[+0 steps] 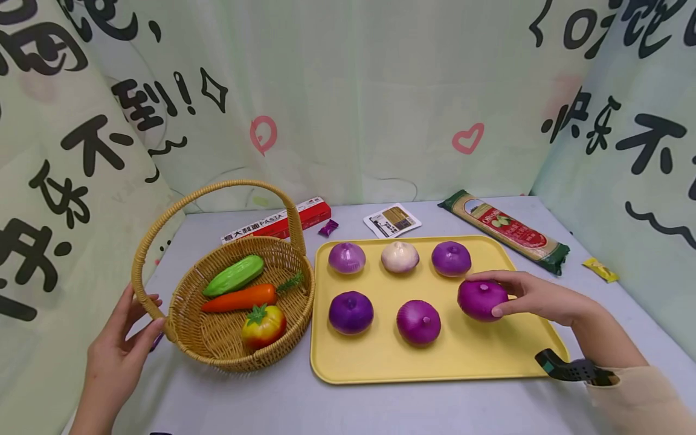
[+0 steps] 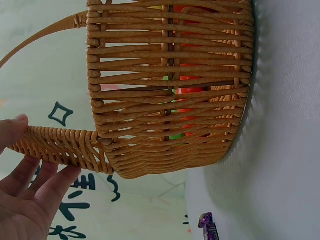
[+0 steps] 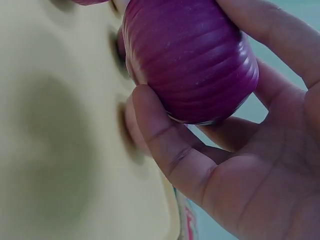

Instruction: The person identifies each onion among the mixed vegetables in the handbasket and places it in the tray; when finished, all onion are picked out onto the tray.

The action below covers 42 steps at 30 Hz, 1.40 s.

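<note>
In the head view, my right hand [image 1: 549,297] holds a purple onion [image 1: 480,300] between thumb and fingers, over the right part of the yellow tray [image 1: 478,356]. The right wrist view shows this onion [image 3: 192,60] raised, its shadow on the tray below. Several more onions, purple ones and a pale one [image 1: 400,257], sit on the tray in two rows. At the left, my left hand [image 1: 116,350] grips the lower handle of a wicker basket [image 1: 190,350], thumb on one side and fingers on the other. Inside lie a green cucumber-like vegetable [image 1: 234,275], a carrot [image 1: 239,299] and a red-yellow tomato [image 1: 263,327].
Behind the basket lies a red and white pasta box [image 1: 280,220] beside a purple wrapped candy [image 1: 328,228]. A white packet [image 1: 393,221] is behind the tray. A long green-ended package [image 1: 505,229] and a yellow wrapper [image 1: 600,270] lie at the right. Printed curtains enclose the table.
</note>
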Available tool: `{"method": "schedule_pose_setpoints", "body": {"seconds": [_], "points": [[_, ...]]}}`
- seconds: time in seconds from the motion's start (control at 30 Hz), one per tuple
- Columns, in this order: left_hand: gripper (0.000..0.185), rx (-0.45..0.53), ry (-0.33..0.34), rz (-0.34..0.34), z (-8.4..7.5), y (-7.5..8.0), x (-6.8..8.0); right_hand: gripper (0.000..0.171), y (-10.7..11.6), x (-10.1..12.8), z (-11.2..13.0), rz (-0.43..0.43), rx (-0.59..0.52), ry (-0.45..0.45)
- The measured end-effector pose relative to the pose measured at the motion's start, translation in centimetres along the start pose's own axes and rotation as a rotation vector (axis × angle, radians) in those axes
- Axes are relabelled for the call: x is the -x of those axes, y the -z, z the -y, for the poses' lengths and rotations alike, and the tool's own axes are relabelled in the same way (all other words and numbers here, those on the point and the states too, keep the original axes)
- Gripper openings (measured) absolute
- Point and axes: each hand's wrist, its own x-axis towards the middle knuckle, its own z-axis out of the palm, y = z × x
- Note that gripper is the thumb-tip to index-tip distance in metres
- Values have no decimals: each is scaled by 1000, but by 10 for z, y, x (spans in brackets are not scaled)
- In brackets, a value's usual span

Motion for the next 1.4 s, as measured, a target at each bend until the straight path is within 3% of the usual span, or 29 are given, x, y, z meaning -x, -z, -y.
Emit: {"method": "schedule_pose_setpoints", "body": {"seconds": [0.3,0.93,1.4], "points": [[79,-11,16,5,0,0,1,56,-11,-5,-17,17,-7,-46],[79,-26,42,3,0,1,1,58,-18,-7,-31,47,-63,-55],[80,-36,51,2,0,0,0,70,-18,-4,-31,-2,27,-30]]}}
